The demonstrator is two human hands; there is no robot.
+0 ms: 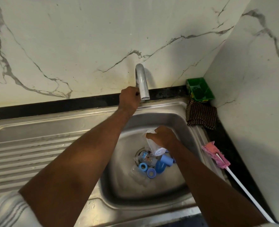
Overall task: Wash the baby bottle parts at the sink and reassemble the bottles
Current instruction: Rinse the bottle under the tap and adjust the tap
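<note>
Clear plastic baby bottle [153,144] gripped in right hand [164,136] at frame centre over steel sink [176,118]; left hand [129,99] fingers curled at chrome tap [142,82].

Left hand [129,97] is stretched forward and closed in a grip, right hand [164,136] is held lower, fingers curled.

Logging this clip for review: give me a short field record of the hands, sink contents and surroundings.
left hand: at the tap, grip closed around its base
right hand: over the basin, grip shut on clear bottle
water: none visibly running
sink: holds blue rings, blue cap, another clear bottle near the drain
right of the sink: brush, cloth, green tub
stage: washing, nothing reassembled yet
</note>
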